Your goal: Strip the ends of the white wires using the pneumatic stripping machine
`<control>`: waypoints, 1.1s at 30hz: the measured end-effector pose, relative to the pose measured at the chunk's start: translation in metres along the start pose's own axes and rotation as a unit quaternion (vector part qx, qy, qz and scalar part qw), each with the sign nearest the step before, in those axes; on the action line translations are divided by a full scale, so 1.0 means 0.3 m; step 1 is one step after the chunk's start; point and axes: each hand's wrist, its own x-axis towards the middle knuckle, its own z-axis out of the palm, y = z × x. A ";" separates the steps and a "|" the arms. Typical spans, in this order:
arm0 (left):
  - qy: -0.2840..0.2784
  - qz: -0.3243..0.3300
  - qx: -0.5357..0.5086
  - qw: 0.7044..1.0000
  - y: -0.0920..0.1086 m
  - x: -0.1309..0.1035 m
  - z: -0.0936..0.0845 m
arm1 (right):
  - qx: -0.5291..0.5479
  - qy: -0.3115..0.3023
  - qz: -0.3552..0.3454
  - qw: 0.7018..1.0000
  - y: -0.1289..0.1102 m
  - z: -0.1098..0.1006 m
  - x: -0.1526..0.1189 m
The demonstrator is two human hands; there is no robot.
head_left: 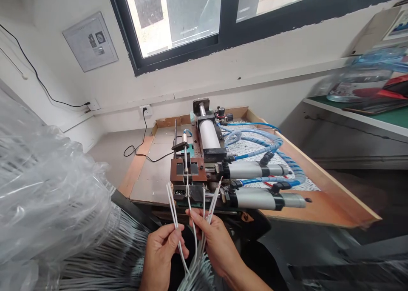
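White cables (174, 214) rise between the thumb and fingers of my left hand (165, 250), their tips standing left of the machine's front. My right hand (216, 240) pinches one white cable (190, 201) that runs up into the slot of the brown clamp block (178, 170). Several more cables (214, 201) fan out through the same hand to the right, at least one with a bare copper-coloured tip. Both hands are just in front of the pneumatic machine, and the cables converge below them into a bundle (199, 272).
Silver cylinders (255, 199) stick out to the right, with blue air hoses (270, 144) behind. A wooden edge (318, 169) borders the bench. Clear plastic wrapping (47, 189) over many cables fills the left. A shelf (360, 114) holds a plastic bottle (357, 84) at right.
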 end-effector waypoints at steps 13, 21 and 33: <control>0.038 0.010 -0.010 0.999 0.000 0.011 -0.003 | -0.015 0.038 -0.045 0.998 0.013 0.013 -0.017; 0.050 -0.020 -0.045 0.998 0.003 0.017 0.007 | 0.042 0.048 0.007 0.998 -0.006 0.031 0.030; -0.025 -0.010 -0.033 0.999 0.020 0.020 0.030 | -0.010 -0.078 -0.001 0.997 0.006 0.014 -0.024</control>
